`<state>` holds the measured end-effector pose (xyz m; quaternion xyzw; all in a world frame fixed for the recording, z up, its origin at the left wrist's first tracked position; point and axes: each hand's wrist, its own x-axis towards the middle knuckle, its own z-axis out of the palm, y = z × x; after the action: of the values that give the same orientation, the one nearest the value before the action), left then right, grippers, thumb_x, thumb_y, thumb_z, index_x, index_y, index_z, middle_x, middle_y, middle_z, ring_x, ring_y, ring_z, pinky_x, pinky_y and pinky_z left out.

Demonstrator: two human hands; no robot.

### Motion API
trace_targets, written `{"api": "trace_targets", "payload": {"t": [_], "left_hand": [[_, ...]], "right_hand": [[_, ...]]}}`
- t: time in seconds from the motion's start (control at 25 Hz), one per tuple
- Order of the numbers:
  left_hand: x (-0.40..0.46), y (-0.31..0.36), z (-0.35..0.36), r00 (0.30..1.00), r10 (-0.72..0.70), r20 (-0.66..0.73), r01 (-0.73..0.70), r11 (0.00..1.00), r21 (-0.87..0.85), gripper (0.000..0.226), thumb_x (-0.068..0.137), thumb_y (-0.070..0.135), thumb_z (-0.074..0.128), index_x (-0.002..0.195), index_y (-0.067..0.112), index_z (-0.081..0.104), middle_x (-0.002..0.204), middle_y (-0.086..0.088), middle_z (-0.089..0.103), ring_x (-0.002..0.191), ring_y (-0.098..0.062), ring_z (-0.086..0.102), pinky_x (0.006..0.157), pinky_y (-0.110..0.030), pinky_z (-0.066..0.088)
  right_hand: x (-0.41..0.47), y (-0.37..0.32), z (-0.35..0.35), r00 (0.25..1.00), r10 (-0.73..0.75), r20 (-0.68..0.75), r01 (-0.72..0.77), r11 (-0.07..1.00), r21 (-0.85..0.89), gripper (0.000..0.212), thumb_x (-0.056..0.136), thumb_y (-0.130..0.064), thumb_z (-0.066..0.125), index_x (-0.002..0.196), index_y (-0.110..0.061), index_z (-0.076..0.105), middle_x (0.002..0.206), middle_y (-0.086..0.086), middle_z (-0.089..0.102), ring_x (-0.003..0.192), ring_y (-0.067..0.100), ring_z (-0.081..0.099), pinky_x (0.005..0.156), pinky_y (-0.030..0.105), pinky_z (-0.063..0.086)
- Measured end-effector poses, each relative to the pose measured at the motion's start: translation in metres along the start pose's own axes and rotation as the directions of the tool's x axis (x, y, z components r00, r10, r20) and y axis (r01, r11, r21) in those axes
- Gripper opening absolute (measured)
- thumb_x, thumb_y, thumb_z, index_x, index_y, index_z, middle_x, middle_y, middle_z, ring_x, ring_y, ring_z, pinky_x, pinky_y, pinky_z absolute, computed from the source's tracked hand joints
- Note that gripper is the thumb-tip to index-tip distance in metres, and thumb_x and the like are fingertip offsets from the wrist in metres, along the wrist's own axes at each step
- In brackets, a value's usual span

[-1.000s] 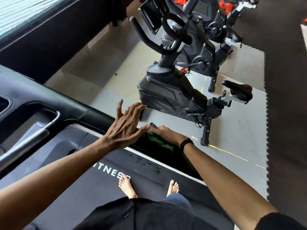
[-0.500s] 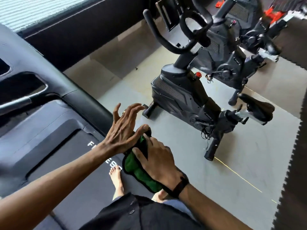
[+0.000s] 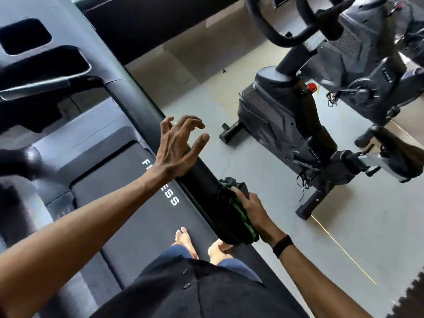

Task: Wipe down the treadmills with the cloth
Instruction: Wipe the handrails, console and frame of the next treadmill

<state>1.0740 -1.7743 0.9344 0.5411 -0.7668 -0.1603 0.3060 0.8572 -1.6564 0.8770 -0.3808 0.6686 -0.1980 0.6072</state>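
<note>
- step in hand: wiping the treadmill's right side handrail (image 3: pixel 202 180) — the right hand (image 3: pixel 254 214) has its grip clamped on the green-and-black cloth (image 3: pixel 236 216), pressed against the rail.
- left hand (image 3: pixel 176 150) rests its heel on the rail, fingers spread (holding nothing).
- next, i'd judge: slide the cloth along the rail, keeping pressure on.

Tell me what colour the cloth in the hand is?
Green and black. The cloth, held by the right hand against the treadmill handrail, shows in the head view.

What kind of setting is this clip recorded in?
Most likely a gym or fitness room: the person stands on a treadmill whose belt bears part of the word FITNESS, and exercise bikes stand beside it on a grey floor.
</note>
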Motion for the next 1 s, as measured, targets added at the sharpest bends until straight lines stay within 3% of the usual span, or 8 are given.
{"api": "trace_targets", "payload": {"t": [0.08,0.16,0.24,0.44,0.64,0.76,0.84,1.0], "left_hand": [[-0.003,0.0,0.001,1.0,0.023,-0.003,-0.023,1.0,-0.003,0.045,0.098,0.052,0.039,0.108,0.015,0.063,0.118,0.001,0.064,0.093,-0.011,0.062,0.11,-0.054,0.024],[-0.003,0.001,0.001,0.998,0.059,0.024,-0.059,0.998,-0.011,0.047,0.098,0.052,0.039,0.107,0.013,0.064,0.117,-0.001,0.065,0.093,-0.011,0.061,0.111,-0.054,0.025],[-0.002,0.004,0.0,0.996,0.071,0.055,-0.069,0.997,-0.027,0.049,0.097,0.054,0.038,0.105,0.013,0.064,0.11,-0.002,0.068,0.09,-0.013,0.063,0.11,-0.053,0.027],[-0.006,0.006,0.0,0.986,0.119,0.117,-0.122,0.992,0.022,0.057,0.097,0.058,0.033,0.09,0.013,0.067,0.089,0.001,0.069,0.082,-0.016,0.062,0.106,-0.048,0.03],[-0.005,0.007,-0.005,0.993,0.098,0.059,-0.101,0.994,0.051,0.057,0.099,0.057,0.031,0.082,0.014,0.066,0.081,-0.001,0.068,0.076,-0.017,0.062,0.107,-0.047,0.027],[-0.006,0.008,-0.005,0.994,0.105,0.014,-0.106,0.993,0.058,0.057,0.099,0.056,0.031,0.079,0.015,0.065,0.079,-0.002,0.069,0.076,-0.018,0.062,0.107,-0.046,0.026],[-0.007,0.009,-0.007,0.993,0.116,0.001,-0.116,0.992,0.051,0.056,0.099,0.055,0.031,0.078,0.015,0.064,0.078,-0.002,0.068,0.076,-0.019,0.061,0.107,-0.047,0.025],[-0.026,0.011,-0.011,0.989,0.099,-0.114,-0.103,0.994,-0.029,0.043,0.098,0.047,0.038,0.084,0.017,0.065,0.085,-0.001,0.069,0.086,-0.02,0.06,0.102,-0.047,0.027]], "right_hand": [[-0.044,-0.005,0.018,0.966,-0.206,-0.158,0.151,0.941,-0.303,0.074,0.084,-0.079,0.04,0.114,-0.015,0.062,0.108,0.004,0.068,0.104,0.024,0.063,0.089,0.038,0.049],[-0.071,-0.022,0.055,0.895,-0.413,-0.171,0.188,0.695,-0.694,0.081,0.092,-0.075,0.015,0.143,-0.02,0.046,0.138,0.009,0.054,0.128,0.027,0.049,0.104,0.047,0.042],[-0.06,-0.047,0.068,0.868,-0.481,-0.125,0.21,0.583,-0.785,0.082,0.092,-0.074,0.008,0.15,-0.023,0.035,0.143,0.011,0.048,0.128,0.03,0.046,0.101,0.052,0.043],[0.02,-0.049,0.016,0.994,-0.073,0.081,0.076,0.996,-0.038,0.053,0.093,-0.062,0.051,0.1,-0.011,0.066,0.092,0.007,0.07,0.09,0.024,0.065,0.079,0.037,0.052],[-0.002,-0.007,0.01,0.989,0.107,-0.101,-0.085,0.977,0.197,0.038,0.1,-0.043,0.052,0.09,-0.009,0.062,0.085,0.011,0.062,0.086,0.022,0.056,0.07,0.032,0.041],[-0.053,-0.016,0.032,0.913,0.043,-0.405,-0.096,0.989,-0.111,0.043,0.099,-0.049,0.049,0.089,-0.008,0.059,0.092,0.012,0.062,0.089,0.028,0.057,0.074,0.033,0.039],[-0.082,-0.019,0.065,0.801,-0.215,-0.559,-0.028,0.918,-0.395,0.05,0.1,-0.05,0.046,0.115,-0.005,0.063,0.118,0.014,0.064,0.111,0.032,0.058,0.089,0.037,0.043],[-0.087,-0.014,0.096,0.66,-0.684,-0.312,0.109,0.498,-0.861,0.064,0.094,-0.056,0.044,0.138,-0.01,0.056,0.138,0.015,0.058,0.128,0.034,0.053,0.101,0.048,0.046]]}}
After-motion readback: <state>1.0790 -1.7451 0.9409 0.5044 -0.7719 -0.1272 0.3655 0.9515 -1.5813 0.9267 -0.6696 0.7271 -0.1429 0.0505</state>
